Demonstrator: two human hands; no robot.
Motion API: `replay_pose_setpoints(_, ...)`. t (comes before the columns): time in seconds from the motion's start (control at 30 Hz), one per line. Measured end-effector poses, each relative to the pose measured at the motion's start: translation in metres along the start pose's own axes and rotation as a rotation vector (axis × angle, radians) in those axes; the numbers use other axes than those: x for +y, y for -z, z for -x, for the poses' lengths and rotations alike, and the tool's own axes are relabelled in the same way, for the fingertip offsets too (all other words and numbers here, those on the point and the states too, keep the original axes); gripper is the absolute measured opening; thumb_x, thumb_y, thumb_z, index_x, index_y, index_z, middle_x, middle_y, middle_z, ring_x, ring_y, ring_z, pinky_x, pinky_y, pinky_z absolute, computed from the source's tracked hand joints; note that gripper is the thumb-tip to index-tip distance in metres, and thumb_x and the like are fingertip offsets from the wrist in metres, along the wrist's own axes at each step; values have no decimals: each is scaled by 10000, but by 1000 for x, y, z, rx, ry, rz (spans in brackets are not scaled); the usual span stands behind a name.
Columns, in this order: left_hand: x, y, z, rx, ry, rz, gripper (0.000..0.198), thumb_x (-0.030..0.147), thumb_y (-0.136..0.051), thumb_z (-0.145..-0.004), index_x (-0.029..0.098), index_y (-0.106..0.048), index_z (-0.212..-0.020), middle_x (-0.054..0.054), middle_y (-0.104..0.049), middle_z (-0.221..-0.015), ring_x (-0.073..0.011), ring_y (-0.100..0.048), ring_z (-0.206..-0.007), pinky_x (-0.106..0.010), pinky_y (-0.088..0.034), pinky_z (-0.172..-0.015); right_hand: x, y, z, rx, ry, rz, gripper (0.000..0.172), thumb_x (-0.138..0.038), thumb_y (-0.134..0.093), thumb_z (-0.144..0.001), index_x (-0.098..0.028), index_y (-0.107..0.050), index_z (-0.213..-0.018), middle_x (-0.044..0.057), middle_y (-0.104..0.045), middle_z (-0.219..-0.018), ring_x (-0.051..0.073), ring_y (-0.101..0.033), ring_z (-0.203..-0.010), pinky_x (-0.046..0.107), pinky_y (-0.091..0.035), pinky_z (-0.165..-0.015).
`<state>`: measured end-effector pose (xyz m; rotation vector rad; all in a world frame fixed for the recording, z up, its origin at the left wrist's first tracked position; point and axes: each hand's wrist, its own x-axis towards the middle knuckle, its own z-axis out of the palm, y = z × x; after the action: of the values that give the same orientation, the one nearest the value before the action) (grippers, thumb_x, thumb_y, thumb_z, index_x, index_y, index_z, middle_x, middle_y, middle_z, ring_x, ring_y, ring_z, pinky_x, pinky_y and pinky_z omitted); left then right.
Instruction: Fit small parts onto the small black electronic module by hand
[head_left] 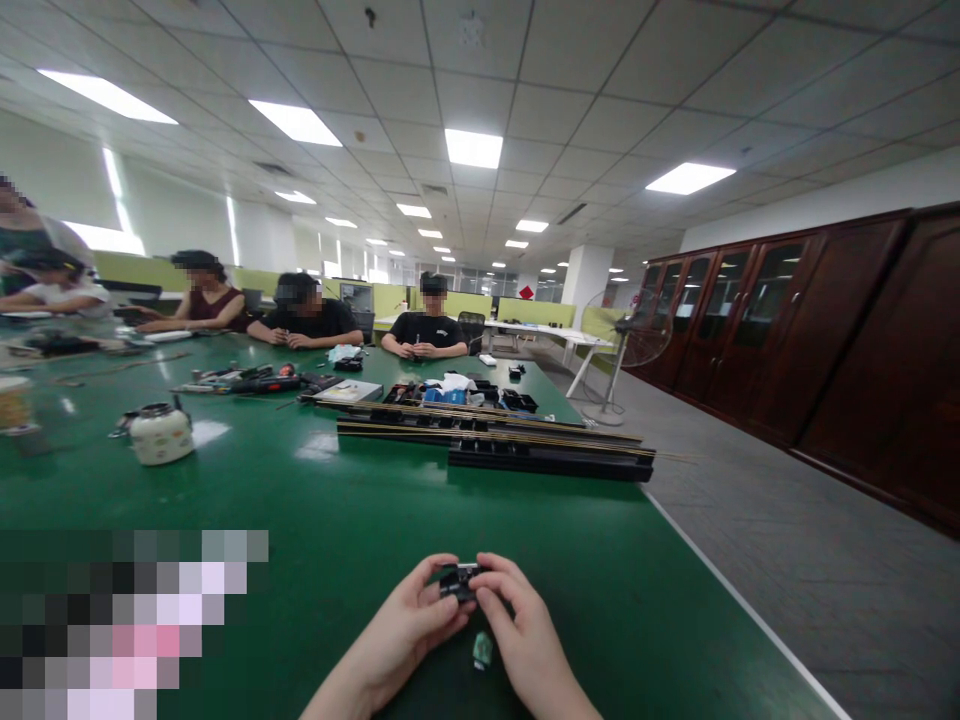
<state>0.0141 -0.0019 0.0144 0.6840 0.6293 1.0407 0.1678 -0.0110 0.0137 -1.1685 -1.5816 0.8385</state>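
Note:
Both of my hands meet over the near part of the green table, around a small black part (460,582) with a pale strip along its far edge. My left hand (416,615) grips its left side between thumb and fingers. On the right side, the fingertips of my right hand (517,615) pinch the same part. My fingers cover much of it, so its exact kind does not show. Just below, between my wrists, a small green piece (482,650) with a white end lies on the table.
Long black rails (551,462) with thin rods on top lie across the table ahead. A white pot (161,434) stands at the left. Tools (255,382) and blue and black parts (457,392) lie farther back. Several people sit around the table. Its right edge (742,600) borders the floor.

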Motion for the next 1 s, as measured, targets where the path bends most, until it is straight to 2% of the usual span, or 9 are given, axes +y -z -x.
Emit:
replay_pose_setpoints(0.1, -2, 0, 0, 45, 6, 21, 365, 120, -727, -598, 182, -545, -908, -56, -678, -872, -161, -656, -778, -294, -453, -803, 1, -1, 1, 1, 5, 33, 189, -339, -532, -778, -227, -672, -840, 66, -580, -1138, 239, -499, -1097, 371, -351, -954)
replay_pose_setpoints(0.2, -3, 4, -4, 114, -23, -10, 387, 121, -725, -601, 186, -520, -923, -51, -681, -836, -158, -659, -755, -295, -464, -787, 1, 7, -1, 58, -33, 93, 235, -357, -478, -804, -228, -637, -918, 56, -645, -985, 215, -582, -931, 302, -439, -789)
replay_pose_setpoints(0.27, -4, 8, -8, 173, -47, -22, 410, 124, -730, -591, 192, -512, -931, -43, -681, -814, -162, -661, -748, -301, -467, -787, 1, 16, -3, 64, -79, 201, 255, -379, -441, -819, -228, -646, -837, 28, -665, -767, 187, -605, -734, 264, -437, -666)
replay_pose_setpoints(0.33, -5, 12, -13, 213, -56, -33, 427, 126, -741, -567, 194, -515, -924, -51, -682, -824, -172, -662, -754, -307, -467, -782, 1, 26, -3, 68, -110, 319, 232, -381, -513, -766, -215, -647, -674, 9, -642, -661, 160, -578, -634, 230, -405, -579)
replay_pose_setpoints(0.47, -9, 19, -17, 209, -49, -41, 459, 124, -748, -547, 198, -513, -935, -65, -684, -852, -187, -660, -780, -324, -455, -803, 1, 34, 4, -192, -221, 393, 150, -286, -705, -546, -221, -660, -673, -59, -598, -500, 91, -479, -430, 173, -282, -408)
replay_pose_setpoints(0.57, -10, 22, -18, 191, -43, -46, 469, 104, -747, -537, 195, -513, -934, -67, -688, -846, -186, -657, -779, -319, -448, -807, 0, 30, 8, -268, -193, 397, 113, -166, -646, -550, -222, -664, -646, -68, -598, -473, 80, -471, -408, 164, -280, -408)
replay_pose_setpoints(0.73, -10, 23, -18, 186, -33, -50, 486, 97, -745, -540, 189, -508, -954, -83, -692, -854, -186, -656, -778, -309, -442, -807, 3, 21, 5, -227, -140, 389, 184, -137, -535, -628, -222, -674, -714, -50, -591, -488, 96, -494, -444, 176, -318, -450)
replay_pose_setpoints(0.9, -9, 22, -18, 208, -31, -60, 485, 89, -735, -551, 198, -490, -955, -67, -688, -856, -182, -662, -780, -320, -447, -812, 2, 22, 3, -205, -22, 436, 222, -132, -587, -609, -262, -696, -753, -4, -618, -741, 156, -562, -699, 223, -395, -632)
replay_pose_setpoints(1.0, -10, 22, -18, 205, -38, -61, 477, 88, -733, -551, 200, -492, -946, -66, -687, -870, -193, -662, -798, -335, -440, -835, 1, 20, 4, -229, -11, 420, 295, -90, -548, -612, -274, -679, -803, -7, -604, -764, 158, -551, -703, 231, -398, -646)
